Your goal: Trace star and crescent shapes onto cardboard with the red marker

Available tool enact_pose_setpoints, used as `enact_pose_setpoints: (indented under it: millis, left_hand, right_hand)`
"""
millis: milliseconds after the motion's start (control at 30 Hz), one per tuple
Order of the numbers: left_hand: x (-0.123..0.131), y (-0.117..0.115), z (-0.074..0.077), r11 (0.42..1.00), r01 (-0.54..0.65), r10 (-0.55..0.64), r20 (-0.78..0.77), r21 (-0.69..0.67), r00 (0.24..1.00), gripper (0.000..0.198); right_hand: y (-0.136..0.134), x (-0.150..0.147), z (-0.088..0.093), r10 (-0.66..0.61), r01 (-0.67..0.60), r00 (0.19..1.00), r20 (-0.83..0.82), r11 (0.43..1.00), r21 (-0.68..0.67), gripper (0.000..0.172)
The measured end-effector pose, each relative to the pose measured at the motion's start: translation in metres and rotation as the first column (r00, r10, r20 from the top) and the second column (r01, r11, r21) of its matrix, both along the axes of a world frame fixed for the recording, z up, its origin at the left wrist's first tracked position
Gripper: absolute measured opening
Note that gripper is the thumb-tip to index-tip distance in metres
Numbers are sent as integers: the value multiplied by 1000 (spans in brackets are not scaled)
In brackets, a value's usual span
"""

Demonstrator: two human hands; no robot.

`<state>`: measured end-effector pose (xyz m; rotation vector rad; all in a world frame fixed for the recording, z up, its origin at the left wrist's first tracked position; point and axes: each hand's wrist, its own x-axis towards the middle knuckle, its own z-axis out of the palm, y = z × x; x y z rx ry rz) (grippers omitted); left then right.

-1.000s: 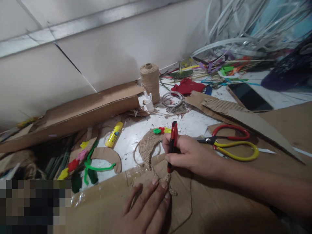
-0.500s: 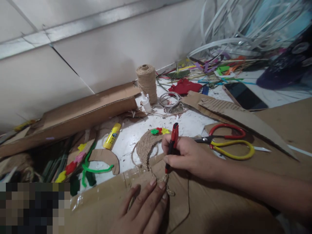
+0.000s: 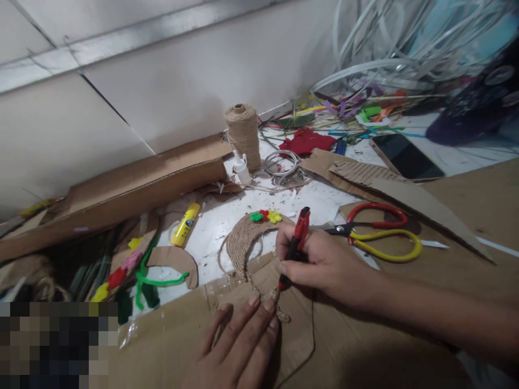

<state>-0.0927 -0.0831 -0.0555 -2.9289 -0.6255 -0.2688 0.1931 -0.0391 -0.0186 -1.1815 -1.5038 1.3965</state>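
Two hands worked on a flattened cardboard sheet (image 3: 357,340) at the near edge of a white, scrap-strewn table (image 3: 324,202). Toward the left lay a green pipe cleaner (image 3: 158,278) across a curved cardboard cutout (image 3: 174,262), with a yellow glue stick (image 3: 185,224) just beyond. The left hand (image 3: 237,343) rested flat on the sheet, fingers spread and released, just beside the tail of a coiled jute piece (image 3: 241,248). The jute's curved body lay on the table past the sheet's far edge, topped with small colored flowers (image 3: 265,216). The right hand (image 3: 324,265) grasped a red-and-black marker (image 3: 295,246) between thumb and fingers, its tip down near the jute tail. Just beside that hand lay red-and-yellow scissors (image 3: 379,232), and a phone (image 3: 405,156) sat farther right.
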Motion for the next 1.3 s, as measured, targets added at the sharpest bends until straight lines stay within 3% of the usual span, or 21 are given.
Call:
enact_pose_setpoints:
  millis: [367,567,833,1100,1300]
  left_hand:
    - [13,1,11,997,31,-30,-14,77,999,38]
    - [16,3,14,996,25,-25,0,90,1000,56]
    - [18,-1,5,998,-7,2,75,69,997,58]
    - [17,4,20,997,36,-37,14,64,999,56]
    - [19,3,17,996,30,-31,3,82,1000,56]
  right_hand:
    - [-18,-1,-7,-16,16,1000,0,1000,4,12]
    - [-21,0,-7,-19,19,1000,3,1000,-12,12]
    - [-23,4,-13,-21,18,998,52,998,56,12]
    - [-25,5,-13,-68,68,998,-11,996,49,11]
    - [-26,5,-14,4,-4,1000,10,999,43,12]
